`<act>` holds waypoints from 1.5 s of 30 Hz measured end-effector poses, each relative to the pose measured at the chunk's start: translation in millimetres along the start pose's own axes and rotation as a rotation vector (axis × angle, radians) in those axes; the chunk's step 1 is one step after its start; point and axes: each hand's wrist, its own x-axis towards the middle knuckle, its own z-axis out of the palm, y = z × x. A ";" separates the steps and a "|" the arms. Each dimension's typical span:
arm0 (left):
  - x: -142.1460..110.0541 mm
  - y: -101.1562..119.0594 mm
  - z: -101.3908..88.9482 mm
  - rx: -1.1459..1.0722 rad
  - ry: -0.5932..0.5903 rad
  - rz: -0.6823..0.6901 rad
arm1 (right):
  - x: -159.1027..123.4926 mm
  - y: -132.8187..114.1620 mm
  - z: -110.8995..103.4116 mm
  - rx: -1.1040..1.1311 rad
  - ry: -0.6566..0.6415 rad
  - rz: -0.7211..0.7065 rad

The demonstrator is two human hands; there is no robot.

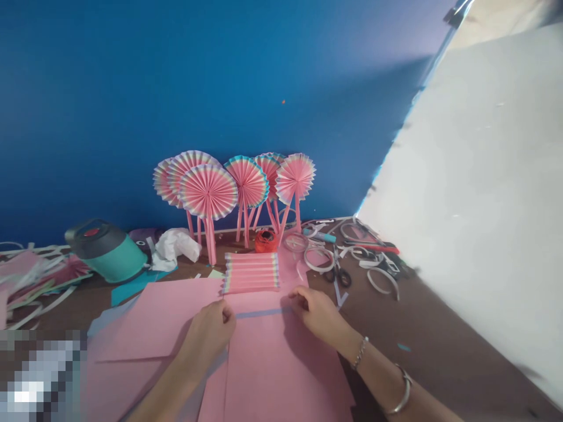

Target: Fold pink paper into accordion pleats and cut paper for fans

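left hand (206, 334), right hand (319, 313): both pinching top edge | pink paper sheet (281, 375) flat on brown tabletop (422, 328), just below pleated paper strip (250, 272) | light, floppy, creases easily; hold by edges

Room for the right hand (319, 316) is left over the brown desk (409, 334) to the right, until the way is blocked by scissors (338, 272) and white paper rings (382, 280). The far route is obstructed by pleated pink paper (250, 272), with paper fans (209, 190) behind it. Beyond the left hand (206, 334) and flat pink sheets (141, 322), a teal bottle (105, 252) stands in the way.
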 end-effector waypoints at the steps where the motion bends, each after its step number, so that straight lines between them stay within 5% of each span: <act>1: 0.2 -0.2 0.3 -0.003 0.000 0.002 | 0.0 -0.2 -0.3 0.000 -0.004 0.005; 31: -6.6 13.8 -10.0 0.091 -0.035 -0.034 | -6.7 -6.9 7.7 -0.186 0.009 -0.040; 45: 1.7 2.4 -10.5 -0.106 -0.055 -0.057 | 6.3 22.5 -18.2 -0.190 0.023 0.115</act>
